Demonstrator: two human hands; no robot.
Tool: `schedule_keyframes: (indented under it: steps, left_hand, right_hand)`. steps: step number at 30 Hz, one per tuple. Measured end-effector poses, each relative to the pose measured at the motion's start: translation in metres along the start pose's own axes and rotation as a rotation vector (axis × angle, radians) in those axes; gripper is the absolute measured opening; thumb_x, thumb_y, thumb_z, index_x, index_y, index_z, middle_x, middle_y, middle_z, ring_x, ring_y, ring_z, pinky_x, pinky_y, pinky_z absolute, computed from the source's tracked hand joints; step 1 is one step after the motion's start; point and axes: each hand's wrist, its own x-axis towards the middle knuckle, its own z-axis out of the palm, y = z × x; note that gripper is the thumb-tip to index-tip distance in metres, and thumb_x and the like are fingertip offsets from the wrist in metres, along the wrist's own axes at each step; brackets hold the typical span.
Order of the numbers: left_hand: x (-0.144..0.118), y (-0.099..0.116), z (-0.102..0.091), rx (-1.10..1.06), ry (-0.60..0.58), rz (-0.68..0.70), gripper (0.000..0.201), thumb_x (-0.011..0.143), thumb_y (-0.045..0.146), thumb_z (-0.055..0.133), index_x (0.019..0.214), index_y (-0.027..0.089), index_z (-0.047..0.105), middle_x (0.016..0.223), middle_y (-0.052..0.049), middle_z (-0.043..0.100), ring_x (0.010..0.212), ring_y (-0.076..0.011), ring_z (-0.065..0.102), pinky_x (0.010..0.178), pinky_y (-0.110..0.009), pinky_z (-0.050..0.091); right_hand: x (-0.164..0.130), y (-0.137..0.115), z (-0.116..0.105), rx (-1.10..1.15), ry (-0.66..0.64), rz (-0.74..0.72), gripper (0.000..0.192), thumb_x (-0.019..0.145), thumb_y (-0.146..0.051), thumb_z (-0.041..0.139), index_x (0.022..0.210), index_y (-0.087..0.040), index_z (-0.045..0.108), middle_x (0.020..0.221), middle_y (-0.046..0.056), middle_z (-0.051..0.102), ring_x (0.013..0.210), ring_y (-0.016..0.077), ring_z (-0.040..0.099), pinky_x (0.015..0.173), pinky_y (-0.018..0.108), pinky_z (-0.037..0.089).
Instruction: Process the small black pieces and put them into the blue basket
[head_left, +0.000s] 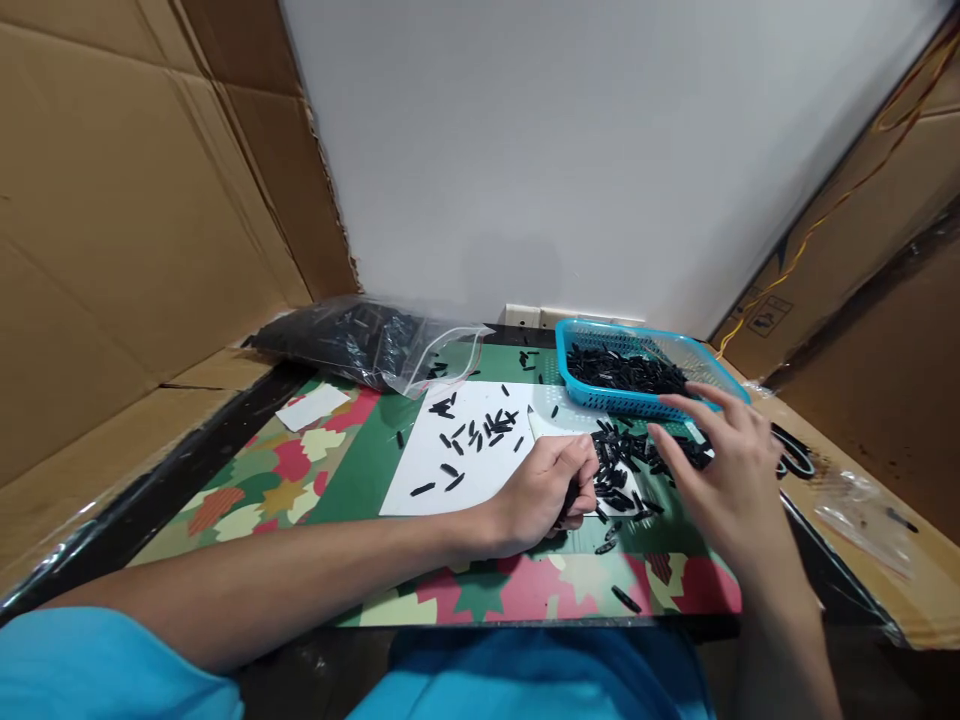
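- A lone black piece (625,599) lay nearest the person, on the leaf-patterned mat (247,490) close to its front edge.
- The left hand (536,495) rested on the mat with its fingers curled shut around something dark; what exactly it clamped could not be told, though it looked like one of the small black pieces.
- Just right of that hand lay a loose heap of black pieces (622,470), touching its fingertips.
- The right hand (724,470) hovered over the right side of the heap with its fingers spread apart and slightly bent, holding nothing that could be seen.
- Left of the heap, a white sheet (465,480) lay flat on the mat, with scattered black pieces (480,430) on its far half.
- A small white card (313,406) lay well apart, near the mat's left side.
- Beyond the right hand stood a blue basket (570,375) holding more black pieces.
- A clear bag (360,345) packed with black pieces lay at the far left, its mouth towards the sheet.
- A white wall (600,150) rose behind, with cardboard (112,200) on both sides.
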Motion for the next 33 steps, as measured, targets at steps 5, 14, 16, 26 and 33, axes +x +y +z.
schedule_keyframes:
  steps: [5,14,16,26,33]
  left_hand:
    - [0.001,0.003,0.004,-0.039,0.014,0.012,0.048,0.102,0.068,0.05,0.086,0.024,0.044,0.055,0.008,0.045,0.043,-0.0073,0.034,0.041,-0.016,0.028]
    - [0.003,0.0,0.003,-0.067,0.031,0.019,0.055,0.099,0.081,0.043,0.099,0.026,0.045,0.055,0.009,0.045,0.041,-0.0091,0.036,0.039,-0.017,0.027]
    - [0.003,0.0,0.004,-0.064,0.054,0.02,0.054,0.099,0.08,0.046,0.099,0.026,0.046,0.056,0.009,0.046,0.041,-0.0089,0.036,0.039,-0.018,0.028]
    - [0.005,0.002,0.002,0.012,0.116,0.034,0.056,0.097,0.078,0.052,0.09,0.023,0.055,0.057,0.006,0.049,0.039,-0.0097,0.042,0.033,-0.019,0.028]
    - [0.008,-0.002,-0.001,-0.087,0.016,0.013,0.058,0.098,0.075,0.056,0.078,0.021,0.054,0.054,0.007,0.042,0.037,-0.0069,0.035,0.034,-0.018,0.024]
  right_hand:
    - [-0.026,-0.037,-0.001,0.465,-0.231,-0.054,0.012,0.105,-0.032,0.067,0.109,-0.028,0.078,0.117,0.007,0.073,0.112,0.0269,0.068,0.096,0.043,0.055]
    - [-0.034,-0.052,0.006,0.513,-0.262,-0.111,0.016,0.104,-0.023,0.069,0.112,-0.03,0.081,0.121,0.009,0.065,0.112,0.0264,0.062,0.093,0.044,0.056]
    - [-0.035,-0.053,0.005,0.521,-0.293,-0.128,0.017,0.104,-0.021,0.068,0.11,-0.029,0.081,0.122,0.009,0.065,0.112,0.0261,0.062,0.093,0.043,0.056]
    - [-0.034,-0.058,0.002,0.578,-0.276,-0.216,0.017,0.102,-0.015,0.07,0.108,-0.028,0.078,0.111,0.007,0.073,0.108,0.0264,0.064,0.092,0.043,0.056]
    - [-0.034,-0.054,0.001,0.717,-0.183,-0.114,0.017,0.098,-0.011,0.074,0.102,-0.027,0.077,0.1,0.004,0.075,0.096,0.0226,0.069,0.084,0.039,0.057]
